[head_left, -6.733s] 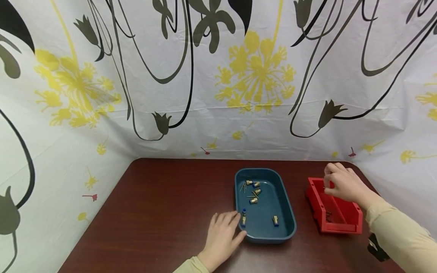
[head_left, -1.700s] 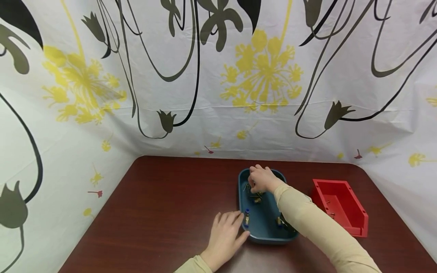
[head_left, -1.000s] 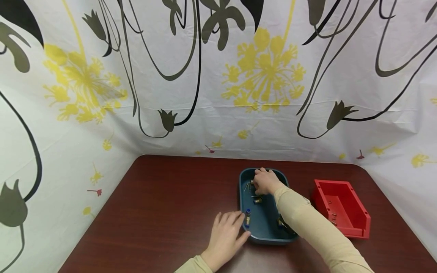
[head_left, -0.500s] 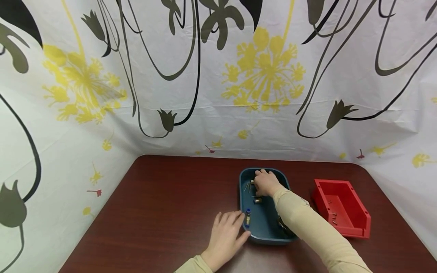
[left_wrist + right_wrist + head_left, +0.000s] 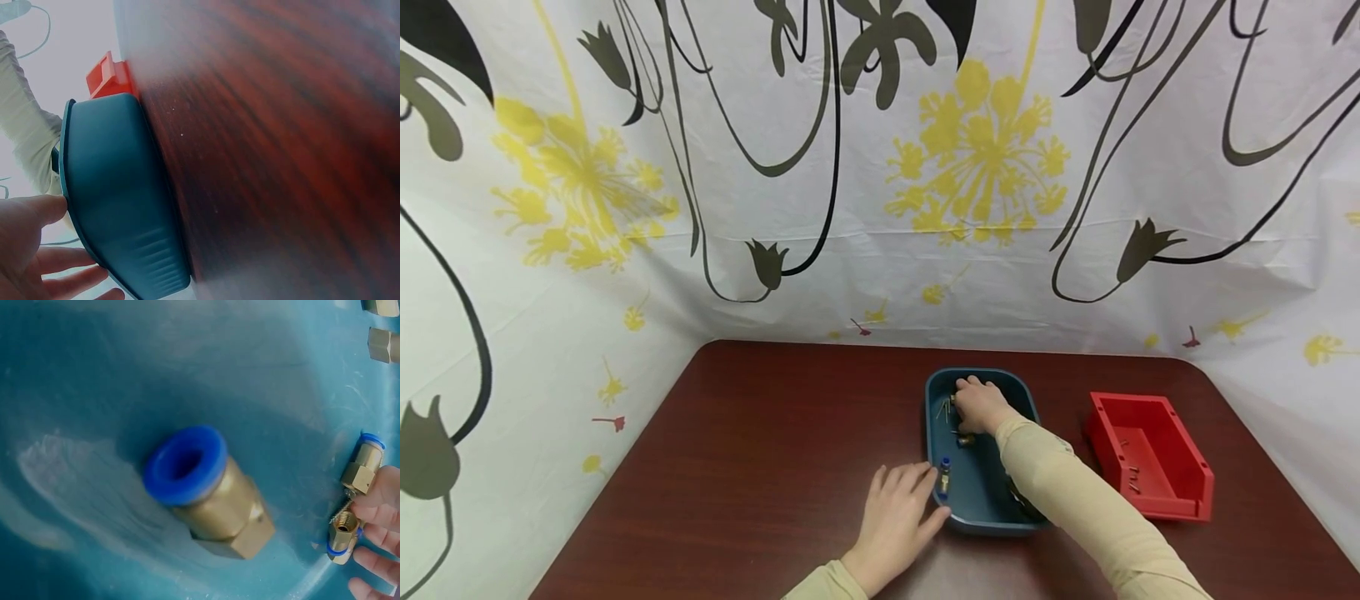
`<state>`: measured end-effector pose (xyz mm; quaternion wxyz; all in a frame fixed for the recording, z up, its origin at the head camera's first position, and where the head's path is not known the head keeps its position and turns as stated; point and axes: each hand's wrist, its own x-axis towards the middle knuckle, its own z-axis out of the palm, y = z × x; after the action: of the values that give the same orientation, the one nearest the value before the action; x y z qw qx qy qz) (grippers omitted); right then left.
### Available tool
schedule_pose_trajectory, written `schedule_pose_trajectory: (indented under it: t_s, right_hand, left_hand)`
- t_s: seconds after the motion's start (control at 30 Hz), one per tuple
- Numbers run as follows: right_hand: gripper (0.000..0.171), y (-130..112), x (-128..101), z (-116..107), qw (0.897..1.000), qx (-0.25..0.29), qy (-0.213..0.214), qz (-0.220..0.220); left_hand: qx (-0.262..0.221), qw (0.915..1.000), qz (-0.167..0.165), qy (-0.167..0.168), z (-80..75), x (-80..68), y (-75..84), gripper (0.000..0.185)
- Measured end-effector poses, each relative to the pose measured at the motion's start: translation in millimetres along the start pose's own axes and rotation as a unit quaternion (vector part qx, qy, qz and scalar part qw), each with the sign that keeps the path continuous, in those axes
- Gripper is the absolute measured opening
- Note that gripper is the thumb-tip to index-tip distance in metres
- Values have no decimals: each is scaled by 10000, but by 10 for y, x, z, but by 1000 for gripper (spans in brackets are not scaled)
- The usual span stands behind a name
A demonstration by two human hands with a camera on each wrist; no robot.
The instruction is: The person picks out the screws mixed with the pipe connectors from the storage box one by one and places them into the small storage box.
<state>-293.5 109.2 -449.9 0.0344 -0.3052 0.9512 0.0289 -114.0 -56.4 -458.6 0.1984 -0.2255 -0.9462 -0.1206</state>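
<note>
A dark blue tray (image 5: 937,392) sits on the brown table (image 5: 760,450) with several brass fittings with blue collars in it. My right hand (image 5: 977,403) reaches into its far end, fingers curled down. In the right wrist view its fingertips (image 5: 377,506) pinch a small brass fitting (image 5: 342,534), with another fitting (image 5: 360,464) just beside it. A larger fitting (image 5: 206,494) lies loose on the tray floor. My left hand (image 5: 895,517) lies flat on the table, fingers straight, touching the tray's left rim (image 5: 119,200) near a blue-capped fitting (image 5: 943,479).
A red bin (image 5: 1187,492) stands right of the tray with a few small dark screws inside. Thin pins (image 5: 944,408) lie in the tray left of my right hand. A flowered curtain (image 5: 880,167) closes in the table at the back and both sides.
My right hand came from the red bin into the tray, then shifted a little within its far end. The left hand stayed put at the rim.
</note>
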Motion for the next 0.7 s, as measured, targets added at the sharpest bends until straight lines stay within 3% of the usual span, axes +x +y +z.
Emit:
schedule_pose_trajectory:
  t_s: [0.7]
  right_hand:
    - [30,4,2,-14,9998,-71,66,-166]
  left_hand:
    - [22,10000,25,-19,-4,3,-4,43]
